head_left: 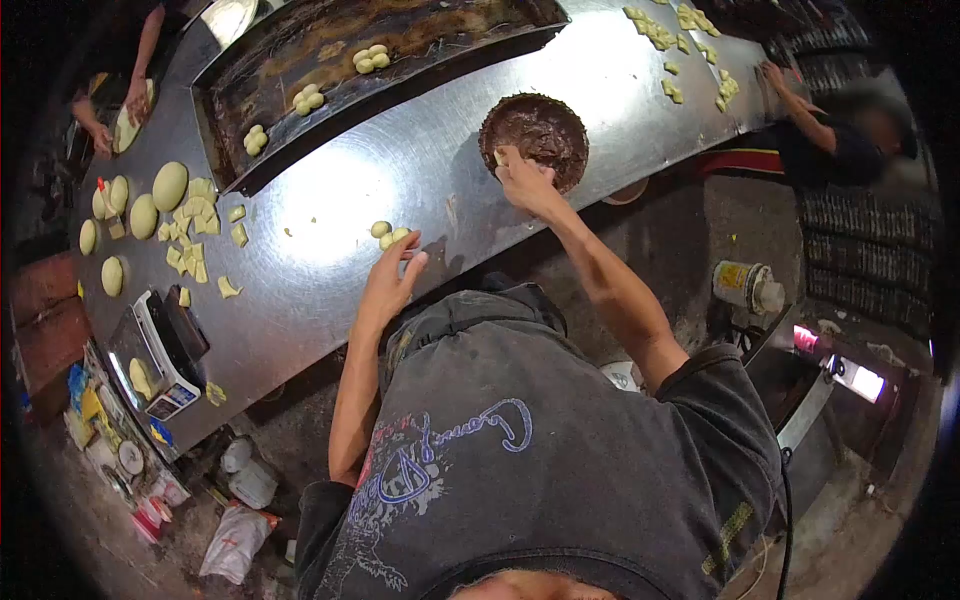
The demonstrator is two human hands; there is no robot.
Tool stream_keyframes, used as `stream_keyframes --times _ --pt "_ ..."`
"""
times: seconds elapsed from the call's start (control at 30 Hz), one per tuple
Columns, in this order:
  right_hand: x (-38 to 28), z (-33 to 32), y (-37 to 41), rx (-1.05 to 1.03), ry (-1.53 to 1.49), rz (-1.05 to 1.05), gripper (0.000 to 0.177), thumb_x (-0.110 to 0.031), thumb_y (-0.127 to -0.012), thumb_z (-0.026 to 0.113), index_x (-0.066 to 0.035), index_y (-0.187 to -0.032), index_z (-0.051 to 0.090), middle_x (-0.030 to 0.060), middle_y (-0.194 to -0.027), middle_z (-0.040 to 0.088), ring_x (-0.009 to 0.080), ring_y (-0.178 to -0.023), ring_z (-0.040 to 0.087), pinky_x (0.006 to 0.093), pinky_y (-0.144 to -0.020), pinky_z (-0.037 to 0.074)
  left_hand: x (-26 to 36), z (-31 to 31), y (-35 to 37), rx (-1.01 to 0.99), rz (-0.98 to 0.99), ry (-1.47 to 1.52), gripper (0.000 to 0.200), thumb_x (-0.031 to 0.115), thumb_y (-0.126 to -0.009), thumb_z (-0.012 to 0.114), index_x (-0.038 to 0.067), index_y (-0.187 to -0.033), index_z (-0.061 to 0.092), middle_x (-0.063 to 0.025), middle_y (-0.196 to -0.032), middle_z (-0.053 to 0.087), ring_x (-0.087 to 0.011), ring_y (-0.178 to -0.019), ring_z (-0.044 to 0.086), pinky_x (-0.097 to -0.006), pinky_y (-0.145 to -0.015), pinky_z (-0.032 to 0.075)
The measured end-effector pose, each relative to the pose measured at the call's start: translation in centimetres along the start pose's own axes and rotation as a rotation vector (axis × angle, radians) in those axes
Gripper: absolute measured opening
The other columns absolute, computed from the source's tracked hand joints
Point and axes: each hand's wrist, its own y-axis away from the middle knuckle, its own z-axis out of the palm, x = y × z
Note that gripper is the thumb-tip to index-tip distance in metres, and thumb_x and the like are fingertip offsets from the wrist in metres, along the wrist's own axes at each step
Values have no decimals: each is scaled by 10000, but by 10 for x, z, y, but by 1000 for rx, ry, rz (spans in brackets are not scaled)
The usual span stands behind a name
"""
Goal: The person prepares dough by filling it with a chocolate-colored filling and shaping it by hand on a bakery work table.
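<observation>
A round bowl (555, 125) of dark brown paste stands near the table's front edge. My right hand (525, 182) reaches over its near left rim, fingers closed round a small pale piece that looks like dough. Small pale dough balls (381, 229) sit together on the metal table, just beyond my left hand (396, 272). That hand is at the table's edge with its fingers apart, its fingertips beside the balls; nothing shows in its palm.
A dark tray (340, 105) with clustered dough balls lies across the back. Dough rounds (170, 186), cut pieces (195, 222) and a scale (165, 365) are at left. Other people's hands are at the upper left (136, 100) and upper right (776, 76).
</observation>
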Motion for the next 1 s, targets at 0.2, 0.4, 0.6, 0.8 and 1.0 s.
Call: stream_keyframes --times 0.2,0.4,0.6,0.8,1.0 --pt "0 -24 -18 -139 -1139 334 344 -299 -1042 504 -67 -1289 559 65 -1108 641 199 -1027 599 358 -929 464 23 -10 1 122 11 94 461 280 -1022 587 26 -1404 544 -168 -1315 633 -251 -1165 626 -383 -983 483" --pt "-81 -52 28 -629 -1911 27 396 -347 -1059 494 -83 -1345 565 49 -1179 639 188 -1057 601 364 -927 478 69 -19 -2 203 191 166 458 270 -1031 579 22 -1414 540 -158 -1304 643 -238 -1199 614 -374 -1028 461" --pt "-191 -30 82 -575 -1997 -109 461 -95 -975 629 -67 -1420 512 68 -1350 570 186 -1218 553 381 -1050 451 79 -48 21 514 99 536 289 164 -1004 633 17 -1245 694 -83 -1040 739 -116 -941 651 -268 -859 514" --pt "-256 -17 112 -278 -1587 -340 366 -65 -950 686 -5 -1293 573 91 -1162 636 159 -1011 655 287 -901 532 62 -97 69 649 208 467 312 227 -1001 653 48 -1253 699 -21 -1054 691 -86 -890 612 -251 -749 491" --pt "-281 -15 122 -565 -1354 -325 183 -182 -993 660 -13 -1051 621 35 -874 638 109 -754 598 258 -702 495 38 -125 113 515 371 549 271 244 -1013 634 52 -1184 718 4 -1057 607 -73 -883 553 -224 -722 444"
